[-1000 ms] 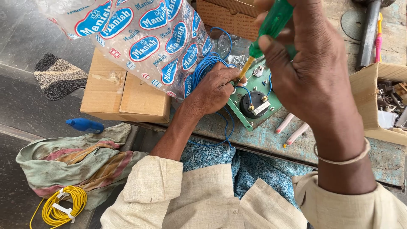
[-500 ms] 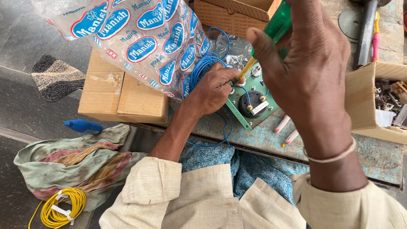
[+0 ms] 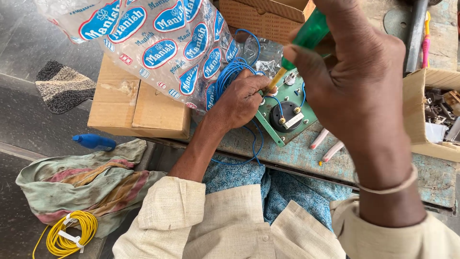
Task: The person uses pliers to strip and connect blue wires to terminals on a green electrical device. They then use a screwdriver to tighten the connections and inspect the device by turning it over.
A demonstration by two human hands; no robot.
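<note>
A green panel (image 3: 306, 117) with a round black part and small terminals lies on the worn workbench (image 3: 431, 177). My left hand (image 3: 242, 100) rests on the panel's left edge, fingers pinching at a terminal where a blue wire (image 3: 256, 151) runs. My right hand (image 3: 357, 91) is raised close to the camera, gripping a green-handled screwdriver (image 3: 306, 38) whose yellowish shaft points down to that same terminal. A coil of blue wire (image 3: 225, 79) lies behind my left hand.
A printed clear plastic bag (image 3: 158, 43) hangs over a cardboard box (image 3: 134, 108). Another open box (image 3: 421, 115) with metal parts stands at right. Two pale pens (image 3: 326, 144) lie by the panel. A blue bottle (image 3: 93, 141), a cloth (image 3: 91, 180) and yellow wire (image 3: 67, 232) lie at left.
My right hand has shifted slightly with the screwdriver, and the view has drifted a little. The left hand stays at the terminal.
</note>
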